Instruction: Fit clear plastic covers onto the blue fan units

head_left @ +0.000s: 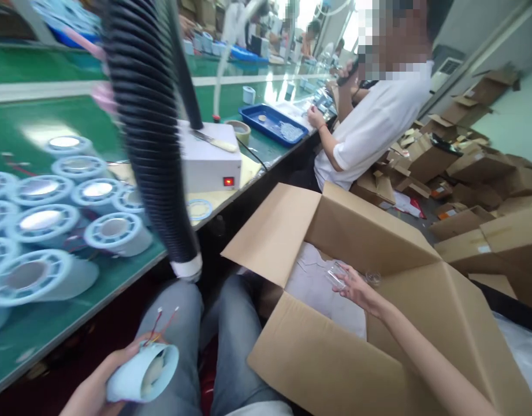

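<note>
In my left hand [114, 367], above my lap, is a light blue round plastic housing [140, 375] with its open end tilted to the right. Thin red wires with small white connectors stick up from it. My right hand [356, 289] reaches into an open cardboard box [335, 352] on my right, its fingers closed on a small clear plastic part [337, 276]. Beneath that hand lies a pale grey sheet [311, 283] inside the box. Another clear part [372, 278] is by my right wrist.
Several blue housings [43, 277] crowd the green bench at left. A black ribbed hose [148, 127] hangs in front of a white box-shaped device [211, 162] with a knife [216, 140] on top. Beyond are a blue tray [272, 124] and a co-worker in a white shirt [369, 127].
</note>
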A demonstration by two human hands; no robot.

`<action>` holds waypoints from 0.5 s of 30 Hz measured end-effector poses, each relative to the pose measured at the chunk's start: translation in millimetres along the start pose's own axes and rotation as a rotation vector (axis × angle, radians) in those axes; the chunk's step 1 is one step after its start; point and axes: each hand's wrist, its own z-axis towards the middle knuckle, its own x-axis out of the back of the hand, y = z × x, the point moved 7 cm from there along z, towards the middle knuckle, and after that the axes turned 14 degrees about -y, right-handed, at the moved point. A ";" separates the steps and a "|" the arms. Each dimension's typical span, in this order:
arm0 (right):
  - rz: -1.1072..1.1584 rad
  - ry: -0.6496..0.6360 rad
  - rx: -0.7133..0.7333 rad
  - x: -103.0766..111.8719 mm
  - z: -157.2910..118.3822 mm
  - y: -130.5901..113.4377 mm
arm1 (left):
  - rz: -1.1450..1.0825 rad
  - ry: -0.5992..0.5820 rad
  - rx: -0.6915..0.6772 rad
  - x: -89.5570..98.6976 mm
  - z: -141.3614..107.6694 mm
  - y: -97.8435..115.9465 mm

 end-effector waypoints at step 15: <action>-0.589 -0.644 0.798 -286.0 -95.2 -162.2 | -0.029 -0.479 -0.225 0.2 -80.4 -0.8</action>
